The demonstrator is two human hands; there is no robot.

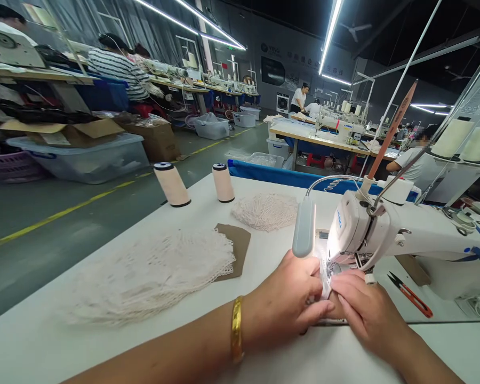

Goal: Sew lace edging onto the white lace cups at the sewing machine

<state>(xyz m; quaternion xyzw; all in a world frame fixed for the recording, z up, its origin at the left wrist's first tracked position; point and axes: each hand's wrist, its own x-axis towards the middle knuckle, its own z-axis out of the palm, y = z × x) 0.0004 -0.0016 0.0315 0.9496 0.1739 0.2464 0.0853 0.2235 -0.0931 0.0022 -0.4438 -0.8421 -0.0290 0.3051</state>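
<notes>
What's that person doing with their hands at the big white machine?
The person's left hand and right hand are touching white lace close under the sewing machine's head. On the left lie a big lace pile and a smaller pile, near two thread cones. Orange-handled snips lie on the right, untouched.

Sewing machine (424, 226) on desk (202, 210) at right, lace stack (160, 272) at left, thread cones (172, 185) behind it, snips (410, 294) before the machine
</notes>
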